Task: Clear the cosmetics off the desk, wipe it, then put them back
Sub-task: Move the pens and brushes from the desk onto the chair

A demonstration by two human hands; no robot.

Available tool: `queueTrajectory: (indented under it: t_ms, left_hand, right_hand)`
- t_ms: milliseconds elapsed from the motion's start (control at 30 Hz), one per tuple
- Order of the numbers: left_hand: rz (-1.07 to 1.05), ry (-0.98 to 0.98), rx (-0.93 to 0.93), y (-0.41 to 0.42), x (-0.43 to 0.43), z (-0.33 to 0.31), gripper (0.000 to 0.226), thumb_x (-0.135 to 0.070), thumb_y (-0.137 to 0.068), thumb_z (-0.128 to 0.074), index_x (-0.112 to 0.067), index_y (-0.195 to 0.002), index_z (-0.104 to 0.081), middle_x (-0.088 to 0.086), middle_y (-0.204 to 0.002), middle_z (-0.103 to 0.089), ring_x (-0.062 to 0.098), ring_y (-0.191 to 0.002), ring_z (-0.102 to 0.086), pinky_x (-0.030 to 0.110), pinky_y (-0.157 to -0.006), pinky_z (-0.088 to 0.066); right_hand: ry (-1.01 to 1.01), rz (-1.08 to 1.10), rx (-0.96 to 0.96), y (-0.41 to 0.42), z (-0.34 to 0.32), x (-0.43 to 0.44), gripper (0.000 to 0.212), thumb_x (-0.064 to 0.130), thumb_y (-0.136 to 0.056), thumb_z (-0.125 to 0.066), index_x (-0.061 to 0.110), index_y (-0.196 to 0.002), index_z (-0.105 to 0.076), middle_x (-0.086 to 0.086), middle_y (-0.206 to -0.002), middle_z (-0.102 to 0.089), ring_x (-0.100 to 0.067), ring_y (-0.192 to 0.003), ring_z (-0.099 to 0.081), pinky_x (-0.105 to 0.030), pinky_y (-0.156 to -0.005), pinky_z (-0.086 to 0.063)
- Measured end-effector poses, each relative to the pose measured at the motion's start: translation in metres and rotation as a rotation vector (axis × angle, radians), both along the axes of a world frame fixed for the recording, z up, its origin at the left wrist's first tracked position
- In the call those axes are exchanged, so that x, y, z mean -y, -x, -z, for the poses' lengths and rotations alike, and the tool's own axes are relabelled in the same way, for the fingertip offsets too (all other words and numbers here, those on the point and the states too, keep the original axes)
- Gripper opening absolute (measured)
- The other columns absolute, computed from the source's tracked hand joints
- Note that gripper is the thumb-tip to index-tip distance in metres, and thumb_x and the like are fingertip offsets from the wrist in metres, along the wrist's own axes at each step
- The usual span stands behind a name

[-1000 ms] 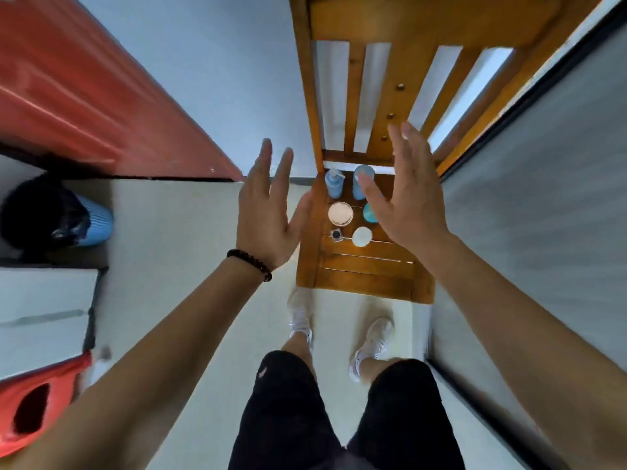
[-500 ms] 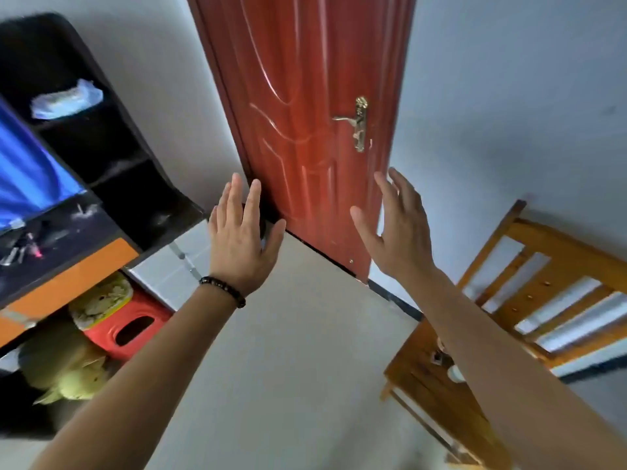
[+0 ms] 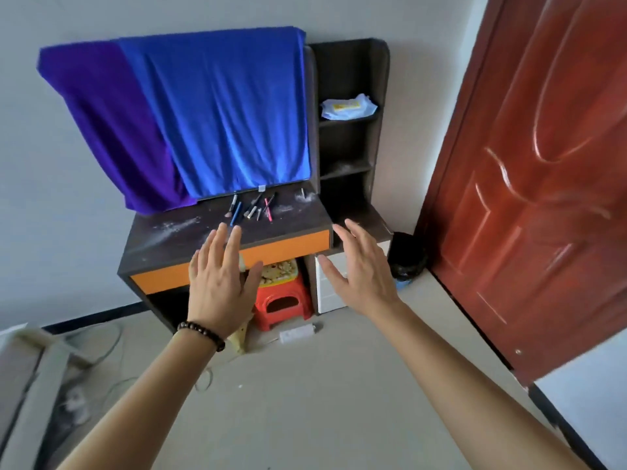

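- The left hand point(image 3: 220, 286) is raised in front of the desk point(image 3: 152, 244), palm away, fingers straight and close together – it holds nothing. A dark bead bracelet point(image 3: 202, 334) sits on its wrist.
- The right hand point(image 3: 363, 269) is up beside it, apart from it, fingers spread and straight, also holding nothing.
- The cosmetics point(image 3: 251, 208) (slim pencils, brushes and small tubes, too small to tell apart) lie in a loose scatter at the back middle of the dark desk top, just below the hem of a blue cloth point(image 3: 220, 113).
- White powdery smears point(image 3: 176, 227) streak the desk top left of the scatter, with more to its right.
- The blue cloth hangs over something upright at the back of the desk, overlapping a purple cloth point(image 3: 112, 130) on its left.
- An orange drawer front point(image 3: 291, 244) runs along the desk's edge; a red stool point(image 3: 281, 296) stands underneath.
- Right of the cloths stands a dark shelf unit point(image 3: 349, 147) – a pale packet point(image 3: 347, 108) lies on its upper shelf.
- A black bin point(image 3: 407, 257) sits on the floor between desk and red-brown door point(image 3: 543, 164).
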State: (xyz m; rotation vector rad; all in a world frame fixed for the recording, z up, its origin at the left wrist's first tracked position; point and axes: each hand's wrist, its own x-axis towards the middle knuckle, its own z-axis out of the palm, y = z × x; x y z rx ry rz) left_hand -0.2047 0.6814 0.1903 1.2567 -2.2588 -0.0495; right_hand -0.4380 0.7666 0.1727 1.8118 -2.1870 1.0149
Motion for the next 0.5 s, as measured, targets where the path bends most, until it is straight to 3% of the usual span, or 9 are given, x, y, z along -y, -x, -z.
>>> queueTrajectory:
  t_ms: [167,333,500]
  left_hand:
    - [-0.075,-0.102,-0.039,-0.01,0.072,0.028,0.07,-0.057,-0.093,-0.034,-0.017,-0.15,-0.029,0.01,-0.157,-0.028,0.028,-0.145,-0.024,0.051,-0.114,-0.028]
    - [-0.103,-0.154,0.054,0.009,0.167,0.056,0.072,-0.058,-0.092,-0.031,-0.014,-0.149,-0.032,0.011,-0.157,-0.029,0.03,-0.144,-0.026,0.048,-0.115,-0.026]
    - [-0.153,-0.207,0.097,0.035,0.27,0.06,0.066,-0.045,-0.095,-0.051,-0.013,-0.15,-0.032,0.01,-0.157,-0.028,0.029,-0.144,-0.026,0.046,-0.114,-0.026]
  right_hand:
    - [-0.055,-0.067,0.04,-0.006,0.031,0.093,0.064,0.058,-0.096,-0.039,0.015,-0.144,-0.044,-0.009,-0.149,-0.042,-0.024,-0.137,-0.04,-0.04,-0.109,-0.04]
    - [-0.089,-0.085,0.088,0.02,0.066,0.21,0.061,0.053,-0.097,-0.047,0.014,-0.143,-0.045,-0.009,-0.147,-0.045,-0.023,-0.136,-0.04,-0.039,-0.11,-0.039]
    - [-0.19,-0.11,0.104,0.051,0.077,0.325,0.061,0.05,-0.096,-0.052,0.014,-0.144,-0.044,-0.008,-0.146,-0.045,-0.024,-0.136,-0.04,-0.036,-0.107,-0.037]
